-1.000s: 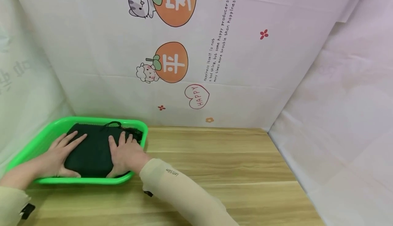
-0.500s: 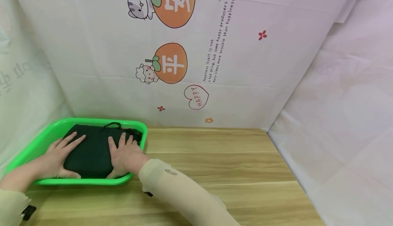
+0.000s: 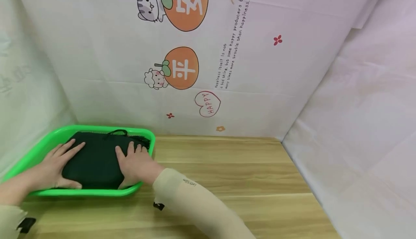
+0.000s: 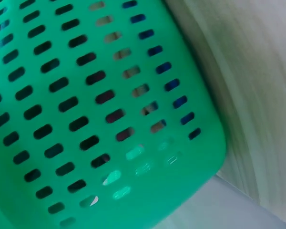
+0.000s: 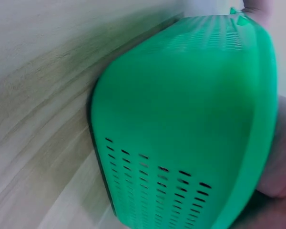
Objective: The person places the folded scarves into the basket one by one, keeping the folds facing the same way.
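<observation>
A dark green-black, flat-topped cloth bundle [image 3: 97, 161] fills much of the green basket [image 3: 87, 192] at the left of the table in the head view. A thin black cord [image 3: 118, 132] loops at its back edge. My left hand [image 3: 53, 168] lies along its left side with fingers spread and thumb near the front rim. On its right side rests my right hand [image 3: 134, 163], fingers spread forward and thumb toward the front. Slotted basket walls fill both wrist views; at the right edge of the right wrist view, part of a hand [image 5: 283, 152] shows behind the rim.
The wooden table [image 3: 227, 174] extends right of the basket. White printed sheets [image 3: 253, 116] stand behind it and on both sides, with the left sheet [image 3: 29, 98] close against the basket. Through the slots, bluish and reddish things show inside.
My left hand has shifted slightly left, and the dark bundle's left edge has spread that way with it. The right hand stays in nearly the same place.
</observation>
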The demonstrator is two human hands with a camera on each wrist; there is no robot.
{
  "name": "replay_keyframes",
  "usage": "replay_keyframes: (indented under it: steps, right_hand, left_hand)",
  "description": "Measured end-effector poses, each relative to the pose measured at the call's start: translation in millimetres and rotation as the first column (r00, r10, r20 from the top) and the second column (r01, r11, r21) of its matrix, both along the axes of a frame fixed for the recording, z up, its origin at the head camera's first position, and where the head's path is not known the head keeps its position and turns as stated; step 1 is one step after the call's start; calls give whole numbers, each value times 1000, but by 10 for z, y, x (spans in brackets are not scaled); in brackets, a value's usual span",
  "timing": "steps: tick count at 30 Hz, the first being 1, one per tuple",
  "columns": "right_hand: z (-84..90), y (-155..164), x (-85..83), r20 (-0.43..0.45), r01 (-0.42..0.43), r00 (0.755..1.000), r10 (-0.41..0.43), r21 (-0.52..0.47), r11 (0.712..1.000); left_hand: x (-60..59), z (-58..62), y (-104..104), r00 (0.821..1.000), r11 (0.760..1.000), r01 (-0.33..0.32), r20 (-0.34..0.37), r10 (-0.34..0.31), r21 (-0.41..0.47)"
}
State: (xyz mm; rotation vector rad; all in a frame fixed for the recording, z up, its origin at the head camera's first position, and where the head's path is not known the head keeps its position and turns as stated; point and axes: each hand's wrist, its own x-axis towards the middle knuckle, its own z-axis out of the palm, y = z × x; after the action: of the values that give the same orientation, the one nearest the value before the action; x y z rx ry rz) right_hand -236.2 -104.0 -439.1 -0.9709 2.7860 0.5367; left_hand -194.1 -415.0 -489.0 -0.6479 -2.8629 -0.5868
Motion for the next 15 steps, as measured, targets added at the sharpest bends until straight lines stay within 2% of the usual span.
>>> replay_keyframes:
  steps: [4, 6, 11, 15]
  right_hand:
    - [42, 122, -23, 5, -33, 999, 33, -30, 999]
    - [70, 189, -27, 17, -58, 998, 59, -63, 996]
    - [126, 352, -63, 33, -100, 994, 105, -138, 985]
    - [124, 456, -107, 30, -115, 992, 123, -187, 976]
  left_hand:
    - [15, 23, -32, 1000, 1000, -21, 23, 20, 18]
    - [37, 45, -41, 998, 999, -52, 28, 51, 7]
    - [57, 142, -3, 985, 987, -144, 81, 150, -75]
    - [69, 205, 50, 975, 978, -181, 111, 192, -99]
